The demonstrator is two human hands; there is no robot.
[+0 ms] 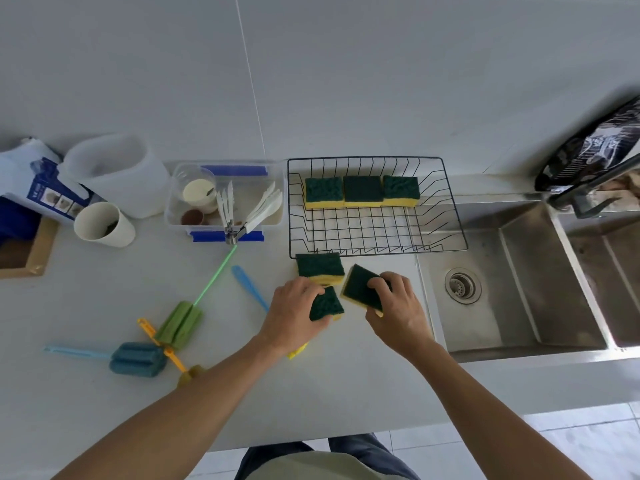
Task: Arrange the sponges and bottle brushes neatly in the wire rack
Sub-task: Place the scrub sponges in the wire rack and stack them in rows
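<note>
A black wire rack (377, 233) stands on the counter with three green-and-yellow sponges (362, 191) lined up along its back. In front of the rack, one loose sponge (320, 268) lies on the counter. My left hand (294, 313) grips another sponge (327, 304). My right hand (394, 310) holds a tilted sponge (358, 287). To the left lie a green bottle brush (181, 323), a blue bottle brush (136, 358), an orange brush (173, 355) and a blue handle (249, 291) partly hidden by my left hand.
A steel sink (512, 292) with a drain sits right of the rack, with a faucet (588, 195) above it. A clear plastic box (225, 202) of utensils, a white cup (102, 225), a white jug (117, 174) and a blue package (38, 188) stand at the left.
</note>
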